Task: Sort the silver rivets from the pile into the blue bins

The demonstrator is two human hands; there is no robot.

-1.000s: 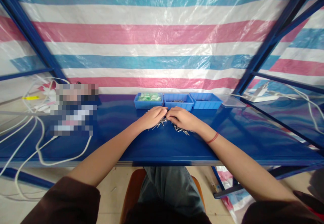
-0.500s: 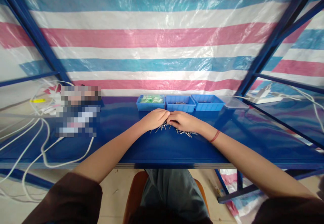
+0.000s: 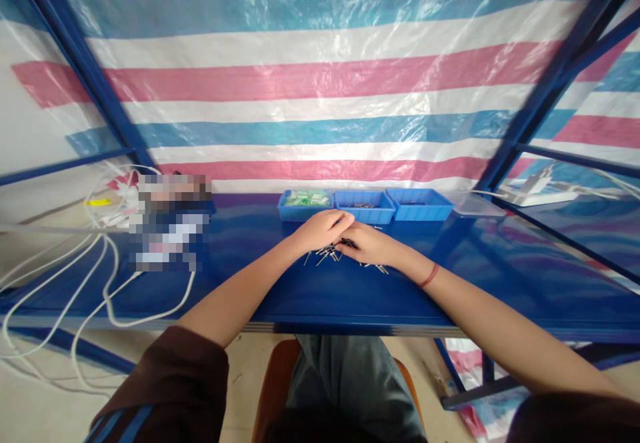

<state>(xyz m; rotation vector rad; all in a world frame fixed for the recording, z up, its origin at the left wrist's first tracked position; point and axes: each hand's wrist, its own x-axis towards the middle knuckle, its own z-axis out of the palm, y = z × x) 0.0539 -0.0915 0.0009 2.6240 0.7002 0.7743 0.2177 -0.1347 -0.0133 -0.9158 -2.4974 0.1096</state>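
Small, thin metal pieces that look like rivets point(image 3: 327, 254) lie in a loose pile on the blue table. My left hand point(image 3: 323, 231) curves round the pile's far left side, its fingertips meeting and overlapping those of the other hand. From the right, my right hand point(image 3: 371, 243) bends over the same pile, with its fingers curled and a dark gap by the thumb. Both hands are closed about the rivets; some stick out in front and beneath the right palm. My palms hide the middle of the pile.
Behind my hands stand three blue bins in a row: one with green-and-white packets point(image 3: 306, 197), a middle bin point(image 3: 365, 216) with metal pieces, and a right bin point(image 3: 420, 212). A clear lid point(image 3: 479, 204) lies beside them. White cables point(image 3: 113, 296) trail over the left side.
The view has shifted slightly, so the scene sits farther right. My hands have drawn closer and overlap more at the fingertips, and the rivets between them are bunched more tightly.
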